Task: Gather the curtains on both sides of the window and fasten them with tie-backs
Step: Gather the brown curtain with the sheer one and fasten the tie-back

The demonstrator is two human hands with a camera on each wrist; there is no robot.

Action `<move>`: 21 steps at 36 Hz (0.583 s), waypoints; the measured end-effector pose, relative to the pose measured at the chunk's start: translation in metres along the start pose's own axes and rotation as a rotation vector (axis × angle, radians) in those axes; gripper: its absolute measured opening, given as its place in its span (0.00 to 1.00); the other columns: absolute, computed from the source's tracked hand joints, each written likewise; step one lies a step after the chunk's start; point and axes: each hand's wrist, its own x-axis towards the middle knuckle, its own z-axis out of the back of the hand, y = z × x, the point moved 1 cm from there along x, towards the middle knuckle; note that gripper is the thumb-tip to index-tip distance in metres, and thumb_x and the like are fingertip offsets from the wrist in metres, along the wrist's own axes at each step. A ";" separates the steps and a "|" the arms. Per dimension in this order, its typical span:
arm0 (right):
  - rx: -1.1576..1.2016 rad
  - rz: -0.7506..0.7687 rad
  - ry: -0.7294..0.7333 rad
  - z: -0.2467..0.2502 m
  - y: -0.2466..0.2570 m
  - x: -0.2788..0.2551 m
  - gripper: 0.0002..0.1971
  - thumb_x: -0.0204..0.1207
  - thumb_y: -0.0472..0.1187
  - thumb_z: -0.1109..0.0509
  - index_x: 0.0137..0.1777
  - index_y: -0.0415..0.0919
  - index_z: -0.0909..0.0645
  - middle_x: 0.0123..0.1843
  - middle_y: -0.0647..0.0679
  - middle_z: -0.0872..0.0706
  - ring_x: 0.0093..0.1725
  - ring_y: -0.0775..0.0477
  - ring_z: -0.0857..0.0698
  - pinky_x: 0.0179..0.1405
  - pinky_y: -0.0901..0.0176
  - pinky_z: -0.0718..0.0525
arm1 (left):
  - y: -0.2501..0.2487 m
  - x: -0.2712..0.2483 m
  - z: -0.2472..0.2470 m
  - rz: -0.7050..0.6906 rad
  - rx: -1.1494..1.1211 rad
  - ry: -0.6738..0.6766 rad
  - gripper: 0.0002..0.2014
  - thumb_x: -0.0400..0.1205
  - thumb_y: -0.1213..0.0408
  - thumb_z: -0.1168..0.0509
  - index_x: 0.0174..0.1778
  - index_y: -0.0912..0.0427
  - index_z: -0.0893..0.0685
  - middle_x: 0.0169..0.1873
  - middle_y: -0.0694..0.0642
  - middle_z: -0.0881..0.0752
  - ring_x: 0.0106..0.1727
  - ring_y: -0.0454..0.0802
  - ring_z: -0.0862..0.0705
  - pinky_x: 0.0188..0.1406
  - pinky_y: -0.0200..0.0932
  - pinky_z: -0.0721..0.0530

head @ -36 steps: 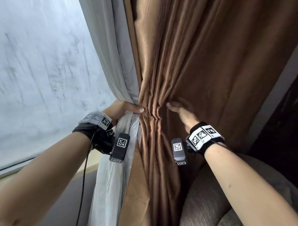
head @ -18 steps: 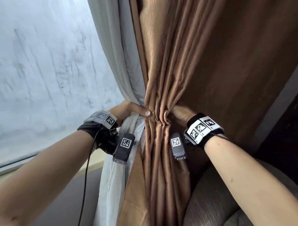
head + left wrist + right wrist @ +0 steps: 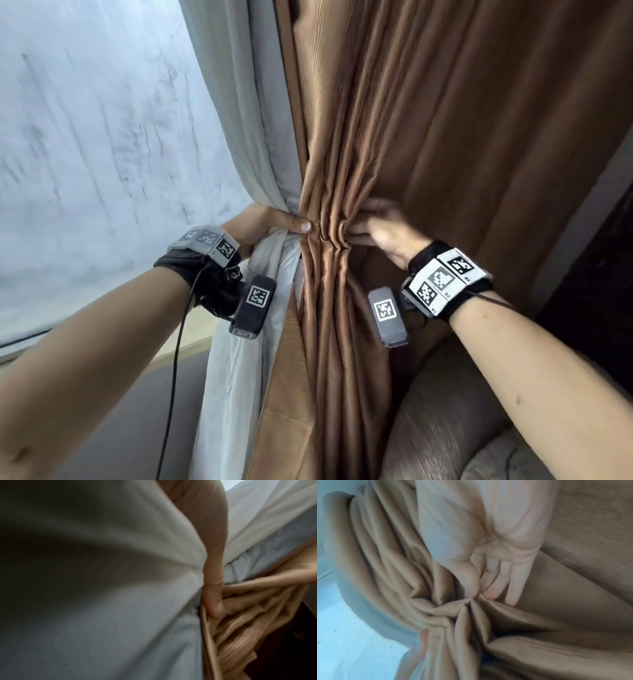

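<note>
Brown curtain (image 3: 394, 137) (ribbed, bunched), gripped by left hand (image 3: 270, 221), pinched by right hand (image 3: 380, 228)

No readable text or labels

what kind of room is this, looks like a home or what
Probably a living room or bedroom at home, by a window: a full-length brown curtain with a pale lining, and an upholstered seat beside it.
</note>
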 end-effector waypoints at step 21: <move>-0.306 0.239 -0.191 -0.063 -0.007 -0.032 0.23 0.51 0.47 0.11 0.44 0.39 0.11 0.44 0.56 0.11 0.45 0.60 0.13 0.49 0.64 0.14 | -0.001 -0.008 -0.034 -0.170 0.328 -0.288 0.19 0.87 0.43 0.50 0.63 0.49 0.22 0.53 0.45 0.17 0.48 0.31 0.19 0.44 0.17 0.24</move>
